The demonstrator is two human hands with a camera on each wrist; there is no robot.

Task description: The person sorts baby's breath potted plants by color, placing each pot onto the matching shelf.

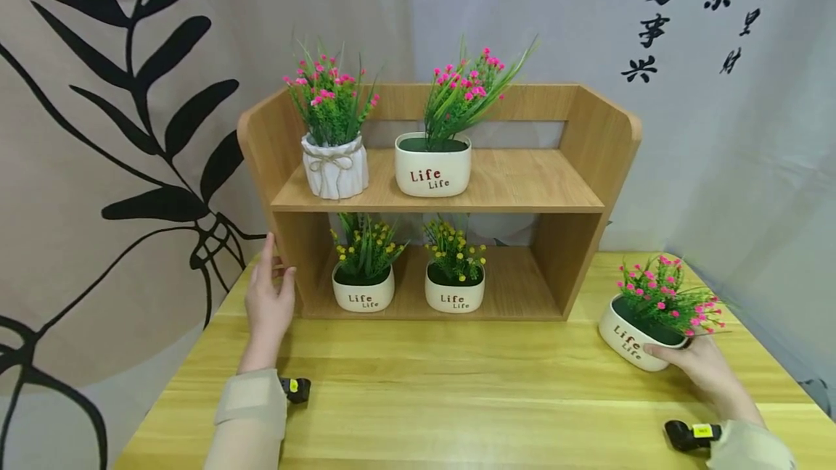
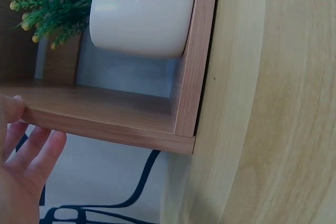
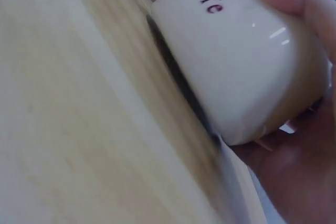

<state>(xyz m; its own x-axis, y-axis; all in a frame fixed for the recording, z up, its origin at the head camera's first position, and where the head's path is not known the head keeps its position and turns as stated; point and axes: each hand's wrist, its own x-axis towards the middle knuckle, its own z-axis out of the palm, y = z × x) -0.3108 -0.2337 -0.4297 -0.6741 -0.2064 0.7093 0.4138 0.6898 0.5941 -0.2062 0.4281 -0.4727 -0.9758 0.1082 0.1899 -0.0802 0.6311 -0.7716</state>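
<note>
My right hand (image 1: 708, 368) grips a white flowerpot (image 1: 623, 339) with "Life" lettering and pink flowers, at the table's right side. The pot leans to one side, thumb on its front wall; in the right wrist view its base is close over the tabletop. At the left end of a two-tier wooden shelf (image 1: 522, 176), my left hand (image 1: 269, 303) holds the side panel. Its thumb is at the panel's front edge and its fingers lie along the outer face, as the left wrist view shows. Nearest that hand inside is a yellow-flowered pot (image 2: 144, 17).
On the upper tier stand a white pot tied with twine (image 1: 335, 169) and a pink-flowered "Life" pot (image 1: 432, 169). A second yellow-flowered pot (image 1: 455, 289) sits on the lower tier. The wooden table (image 1: 444, 397) extends in front, with printed curtains (image 1: 738, 136) behind.
</note>
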